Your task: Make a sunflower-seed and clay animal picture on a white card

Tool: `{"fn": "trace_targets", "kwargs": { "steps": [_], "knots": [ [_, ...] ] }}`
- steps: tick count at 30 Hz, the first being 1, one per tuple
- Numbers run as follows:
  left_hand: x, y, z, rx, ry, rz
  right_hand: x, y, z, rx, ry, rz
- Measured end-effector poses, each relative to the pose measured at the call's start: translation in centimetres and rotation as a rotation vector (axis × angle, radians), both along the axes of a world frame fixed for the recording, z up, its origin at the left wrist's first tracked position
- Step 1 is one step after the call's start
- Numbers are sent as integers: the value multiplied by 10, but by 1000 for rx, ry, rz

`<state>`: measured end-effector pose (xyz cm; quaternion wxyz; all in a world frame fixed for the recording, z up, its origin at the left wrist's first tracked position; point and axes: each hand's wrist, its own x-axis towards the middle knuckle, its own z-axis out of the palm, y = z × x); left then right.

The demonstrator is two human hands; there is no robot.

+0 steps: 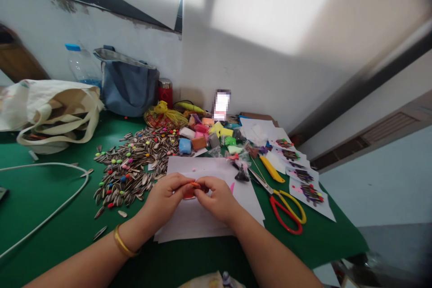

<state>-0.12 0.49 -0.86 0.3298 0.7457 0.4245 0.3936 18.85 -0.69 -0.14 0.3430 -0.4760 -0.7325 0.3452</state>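
Both hands meet over a stack of white paper [182, 229], pinching a piece of orange modelling clay [190, 193] between them. My left hand [168, 195] grips it with thumb and index finger from the left. From the right, my right hand [218, 195] has its fingertips closed on the same clay, partly hiding it. A pink sliver [232, 187] lies on the paper just beyond my right hand. Also on the sheet, farther back, is a tiny pink bit [193, 169]. The clay's full shape is covered by my fingers.
Left of the paper spreads a pile of sunflower seeds [135, 175] with coloured pieces. Behind lie several wrapped clay blocks [199, 143]. Scissors [272, 191], a yellow cutter [272, 168] and decorated cards [313, 195] are right. A white cable [64, 207] curves at left; bags [128, 83] stand behind.
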Motion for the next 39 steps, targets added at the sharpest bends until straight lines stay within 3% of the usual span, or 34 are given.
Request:
{"fn": "trace_targets", "kwargs": {
  "steps": [4,9,14,19,27,34,39],
  "knots": [
    [0,0,-4,-4,-24,-1,0,0,1,9,-11,3],
    [-1,1,1,-31,-11,-38,-2,-1,0,50,-61,33],
    [1,1,0,-76,-56,15,-2,-1,2,24,-2,-42],
    [0,0,-2,-33,-17,-52,-3,-4,5,32,-18,-8],
    [1,1,-2,-71,-95,102,0,-3,8,23,-23,36],
    [2,1,5,-59,-45,-32,0,-2,2,105,-117,10],
    [3,1,3,-119,-62,27,0,-3,1,124,-82,-10]
  ]
}}
